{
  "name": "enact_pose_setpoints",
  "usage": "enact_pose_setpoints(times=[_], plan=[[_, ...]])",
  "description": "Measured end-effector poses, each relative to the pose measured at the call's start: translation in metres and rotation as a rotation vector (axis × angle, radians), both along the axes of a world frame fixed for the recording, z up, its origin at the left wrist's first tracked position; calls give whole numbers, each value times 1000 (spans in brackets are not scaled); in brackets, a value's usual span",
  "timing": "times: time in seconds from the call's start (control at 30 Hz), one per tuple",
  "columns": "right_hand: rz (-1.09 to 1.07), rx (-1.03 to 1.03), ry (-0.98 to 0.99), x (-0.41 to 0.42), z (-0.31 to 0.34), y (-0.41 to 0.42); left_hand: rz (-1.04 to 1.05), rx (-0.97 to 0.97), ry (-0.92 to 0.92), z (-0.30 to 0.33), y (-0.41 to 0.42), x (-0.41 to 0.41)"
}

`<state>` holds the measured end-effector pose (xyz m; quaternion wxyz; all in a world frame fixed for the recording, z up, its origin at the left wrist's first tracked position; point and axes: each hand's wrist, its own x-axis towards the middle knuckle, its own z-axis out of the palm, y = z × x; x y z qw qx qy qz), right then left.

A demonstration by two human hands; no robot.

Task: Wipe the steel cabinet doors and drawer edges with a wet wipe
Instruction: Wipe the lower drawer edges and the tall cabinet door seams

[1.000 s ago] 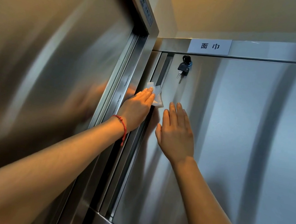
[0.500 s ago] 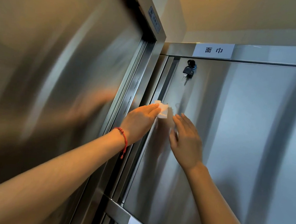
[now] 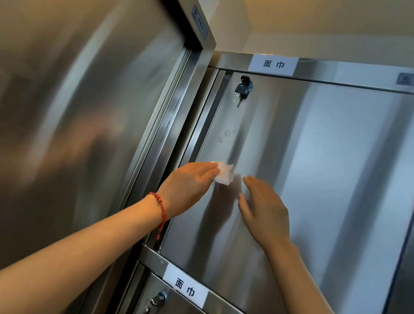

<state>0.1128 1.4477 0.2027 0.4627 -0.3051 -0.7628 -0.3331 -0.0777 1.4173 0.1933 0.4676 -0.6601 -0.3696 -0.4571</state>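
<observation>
A steel cabinet door (image 3: 326, 182) fills the middle and right of the head view. My left hand (image 3: 187, 185), with a red string on its wrist, presses a small white wet wipe (image 3: 224, 175) flat against the door near its left edge; only the wipe's right end shows past my fingertips. My right hand (image 3: 264, 211) lies against the door just right of the wipe, fingers straight and pointing up-left, holding nothing. Damp smears mark the steel above the wipe.
A black key (image 3: 242, 87) hangs from the lock at the door's top left. White labels (image 3: 274, 64) sit on the frame above and on the rail below (image 3: 185, 287). A lower door with its own lock (image 3: 157, 301) follows. A tall steel door (image 3: 63, 129) stands at left.
My left hand slid the wipe down the door's left edge and a little rightward. My right hand moved down with it. The view dropped, showing the lower rail and second door.
</observation>
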Motion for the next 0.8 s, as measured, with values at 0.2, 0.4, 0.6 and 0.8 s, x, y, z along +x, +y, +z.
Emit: enact_pose_setpoints(times=[0.2, 0.4, 0.6, 0.8], plan=[[-73, 102, -10, 17, -18, -25, -71, -25, 7, -20, -16, 20], [-164, 96, -35, 25, -38, -59, -138, -73, 45, -41, -35, 38], [-294, -109, -39, 24, -55, -92, -178, -121, 52, -55, -59, 44], [-447, -312, -50, 25, -71, -121, -216, -197, 30, -65, -84, 43]])
